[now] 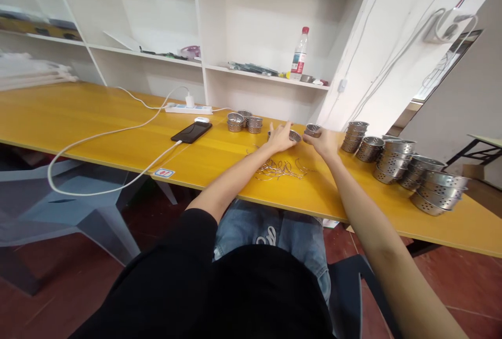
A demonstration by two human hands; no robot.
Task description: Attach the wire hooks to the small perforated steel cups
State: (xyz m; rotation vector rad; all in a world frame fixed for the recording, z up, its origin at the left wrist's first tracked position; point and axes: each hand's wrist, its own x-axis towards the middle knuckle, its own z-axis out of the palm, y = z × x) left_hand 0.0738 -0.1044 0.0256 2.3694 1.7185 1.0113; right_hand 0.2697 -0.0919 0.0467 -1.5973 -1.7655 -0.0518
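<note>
My left hand (281, 137) rests on a small perforated steel strainer cup (295, 136) lying on the yellow table (98, 124), fingers curled over its rim. My right hand (323, 143) grips another steel strainer cup (313, 130) just above the table, a little to the right. A loose pile of thin wire handles (280, 168) lies on the table right in front of both hands.
Stacks of steel strainer cups (408, 164) run along the table's right side. Three more cups (243, 120) sit behind the hands. A black phone (192, 132) on a white cable, a power strip (188, 109), shelves with a bottle (299, 56) stand behind.
</note>
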